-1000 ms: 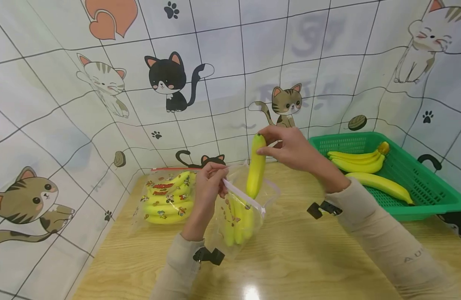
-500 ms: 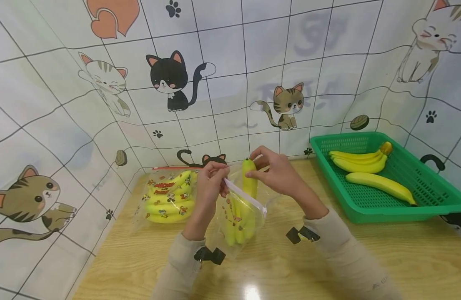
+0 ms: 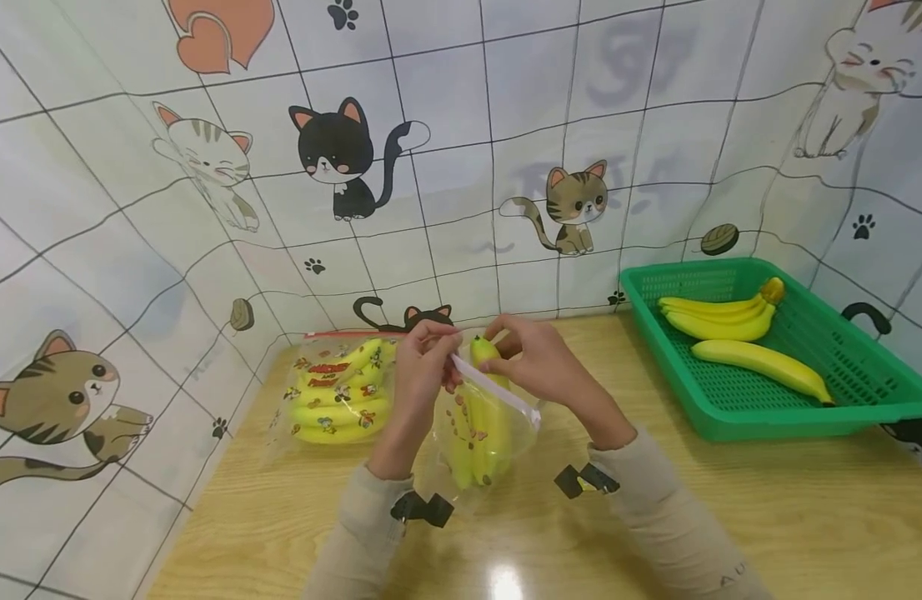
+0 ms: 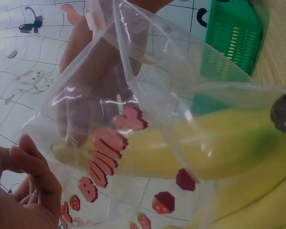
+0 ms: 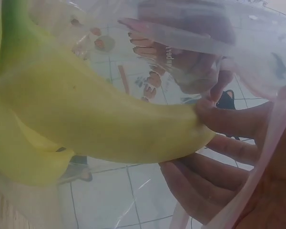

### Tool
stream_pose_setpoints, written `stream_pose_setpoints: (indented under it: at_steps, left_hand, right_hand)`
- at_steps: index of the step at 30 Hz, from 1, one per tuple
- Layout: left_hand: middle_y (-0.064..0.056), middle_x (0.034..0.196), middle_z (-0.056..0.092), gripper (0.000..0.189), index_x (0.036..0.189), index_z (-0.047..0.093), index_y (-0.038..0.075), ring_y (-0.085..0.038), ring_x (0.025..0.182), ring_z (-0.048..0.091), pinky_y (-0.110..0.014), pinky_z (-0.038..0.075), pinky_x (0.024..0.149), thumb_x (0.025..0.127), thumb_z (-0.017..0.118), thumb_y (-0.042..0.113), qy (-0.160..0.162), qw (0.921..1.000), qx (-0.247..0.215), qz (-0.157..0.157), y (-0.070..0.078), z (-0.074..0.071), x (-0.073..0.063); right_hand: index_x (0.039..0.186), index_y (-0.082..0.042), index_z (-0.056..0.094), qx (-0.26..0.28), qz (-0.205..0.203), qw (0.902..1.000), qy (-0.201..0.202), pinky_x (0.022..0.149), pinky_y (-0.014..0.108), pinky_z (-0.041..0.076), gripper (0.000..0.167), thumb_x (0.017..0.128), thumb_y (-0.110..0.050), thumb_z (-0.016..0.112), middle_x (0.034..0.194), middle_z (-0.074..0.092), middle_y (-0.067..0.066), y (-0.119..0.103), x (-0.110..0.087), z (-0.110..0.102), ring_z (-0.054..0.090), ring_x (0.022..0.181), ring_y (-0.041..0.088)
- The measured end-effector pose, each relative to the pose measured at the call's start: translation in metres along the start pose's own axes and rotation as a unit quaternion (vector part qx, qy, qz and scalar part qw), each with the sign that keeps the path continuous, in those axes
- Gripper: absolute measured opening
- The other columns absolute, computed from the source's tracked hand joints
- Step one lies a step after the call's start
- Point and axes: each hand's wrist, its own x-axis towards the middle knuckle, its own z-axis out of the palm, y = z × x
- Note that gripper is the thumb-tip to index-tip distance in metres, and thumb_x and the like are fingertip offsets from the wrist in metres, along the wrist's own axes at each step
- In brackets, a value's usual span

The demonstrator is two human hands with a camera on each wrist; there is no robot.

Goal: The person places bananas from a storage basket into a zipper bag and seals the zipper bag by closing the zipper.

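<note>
head view: a wood-grained tabletop [image 3: 551, 542] meets a white gridded wall covering [image 3: 453, 125] printed with cartoon cats. at right, a green perforated plastic basket [image 3: 814, 423] holds yellow bananas [image 3: 724, 325]; at left lies a filled, clear printed bag with a red zip strip [image 3: 326, 372]. the left hand [image 3: 422, 360] pinches the rim of a clear plastic bag with a white zip strip [image 3: 459, 407]. the right hand's [image 3: 534, 358] fingers grasp the upper end of a smooth yellow banana [image 3: 497, 425] inside it. since the earlier frame, both have dropped lower.

left wrist view: pink lettering [image 4: 104, 164] overlies the banana.

right wrist view: fingers grip its tip.
</note>
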Motion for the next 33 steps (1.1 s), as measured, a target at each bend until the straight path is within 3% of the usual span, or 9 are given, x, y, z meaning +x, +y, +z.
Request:
stream_pose_setpoints:
  at_steps: [11,18,22,24,29,33]
  left_hand:
    - [0.002,0.065,0.061,0.012,0.107,0.064,0.0,-0.009,0.042,0.051,-0.02,0.041,0.041,0.099,0.065,0.008,0.0,0.9999,0.011,0.002,-0.0024,0.0028,-0.0013]
    - [0.0,0.065,0.062,0.01,0.107,0.063,-0.001,-0.01,0.043,0.052,-0.021,0.042,0.042,0.1,0.062,0.006,-0.006,0.9999,0.008,0.012,-0.0009,0.0036,-0.0024]
    - [0.001,0.064,0.061,0.011,0.107,0.063,-0.003,-0.01,0.042,0.052,-0.021,0.042,0.041,0.1,0.062,0.005,-0.016,0.9996,0.008,0.022,-0.0022,0.0032,-0.0012]
    - [0.001,0.063,0.061,0.011,0.107,0.062,-0.004,-0.01,0.042,0.053,-0.021,0.042,0.041,0.1,0.061,0.005,-0.024,0.9992,0.008,0.03,-0.0029,0.0029,-0.0009]
    - [0.002,0.066,0.061,0.01,0.107,0.062,-0.003,-0.008,0.043,0.054,-0.021,0.044,0.042,0.101,0.061,0.005,-0.051,0.9974,0.011,0.05,-0.0036,0.0016,-0.0006]
    - [0.002,0.068,0.06,0.011,0.107,0.061,-0.002,-0.008,0.043,0.054,-0.021,0.044,0.042,0.101,0.06,0.007,-0.062,0.9958,0.018,0.065,-0.0016,0.0,-0.0013]
  right_hand:
    - [0.12,-0.01,0.066,-0.023,0.013,0.9994,-0.023,0.083,0.042,0.062,0.032,0.092,-0.018,0.079,0.105,0.08,0.01,-0.0008,-0.001,0.002,0.078,0.098,0.023]
    - [0.134,-0.006,0.068,-0.061,-0.022,0.9963,-0.057,0.086,0.042,0.062,0.038,0.099,-0.02,0.07,0.123,0.075,0.013,0.0007,-0.0005,-0.0013,0.077,0.104,0.025]
    - [0.14,-0.003,0.063,-0.08,-0.039,0.9916,-0.094,0.078,0.035,0.061,0.041,0.102,-0.019,0.064,0.13,0.072,0.016,0.0034,0.0001,-0.0017,0.074,0.095,0.022]
    - [0.143,-0.002,0.059,-0.096,-0.046,0.9872,-0.119,0.072,0.031,0.056,0.042,0.104,-0.019,0.059,0.132,0.07,0.018,0.0049,0.0004,-0.0013,0.069,0.083,0.018]
    - [0.15,-0.002,0.051,-0.103,-0.049,0.9778,-0.176,0.062,0.027,0.046,0.045,0.108,-0.019,0.051,0.113,0.073,0.019,0.007,-0.001,-0.0022,0.049,0.059,0.011]
    - [0.145,-0.002,0.057,-0.067,-0.064,0.982,-0.165,0.079,0.034,0.058,0.041,0.108,-0.018,0.049,0.119,0.074,0.016,0.0074,-0.0022,-0.0039,0.07,0.084,0.018]
